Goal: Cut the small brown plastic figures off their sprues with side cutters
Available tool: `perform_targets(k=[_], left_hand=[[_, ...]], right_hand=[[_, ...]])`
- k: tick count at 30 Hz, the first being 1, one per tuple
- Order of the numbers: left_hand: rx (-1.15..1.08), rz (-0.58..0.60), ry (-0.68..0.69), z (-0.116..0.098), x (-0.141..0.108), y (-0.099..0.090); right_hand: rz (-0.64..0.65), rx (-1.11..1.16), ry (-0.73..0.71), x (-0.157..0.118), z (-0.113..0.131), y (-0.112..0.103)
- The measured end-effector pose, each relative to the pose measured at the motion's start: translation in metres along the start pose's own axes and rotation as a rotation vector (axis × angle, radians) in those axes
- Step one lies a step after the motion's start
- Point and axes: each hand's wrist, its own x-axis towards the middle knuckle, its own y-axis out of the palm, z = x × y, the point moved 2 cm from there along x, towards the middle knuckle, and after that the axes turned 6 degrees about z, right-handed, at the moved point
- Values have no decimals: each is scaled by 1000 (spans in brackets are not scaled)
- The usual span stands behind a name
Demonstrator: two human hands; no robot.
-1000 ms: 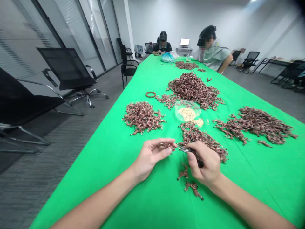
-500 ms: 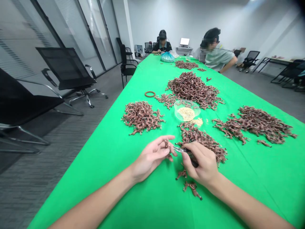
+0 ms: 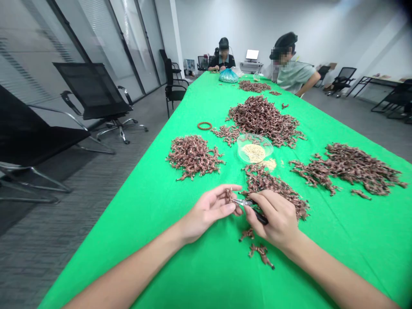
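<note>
The left hand [image 3: 209,211] and right hand [image 3: 273,221] work low over a green-covered desk [image 3: 193,262]. The right hand is clenched around small black-handled pliers [image 3: 248,202], whose long axis runs nearly level, with the metal tip pointing toward 9 o'clock. At that tip, the partly curled left hand pinches a small copper-brown piece [image 3: 229,195] between its fingers. Two loose pieces [image 3: 247,234] [image 3: 261,254] lie at 6 o'clock from the pliers. A heap of similar pieces [image 3: 273,184] sits just beyond the right hand, then a clear bowl [image 3: 254,146] of pale grains at 12 o'clock. More heaps [image 3: 193,156] [image 3: 350,169] [image 3: 264,120] spread at 10, 2 and 12 o'clock, with a brown ring [image 3: 204,125] nearby. At the far end, a seated co-worker [image 3: 223,58] sits near a blue plastic bag [image 3: 228,76], and another person [image 3: 292,75] leans at the desk's right side.
</note>
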Motion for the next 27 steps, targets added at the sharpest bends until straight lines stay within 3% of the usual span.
perform_targets(k=[19,27], left_hand=[[19,13,-2,0,0,-1],[186,-1,4,-3,0,-7]], right_hand=[[2,-45,-64,1,1,-3],[130,136,89,2,6,-4]])
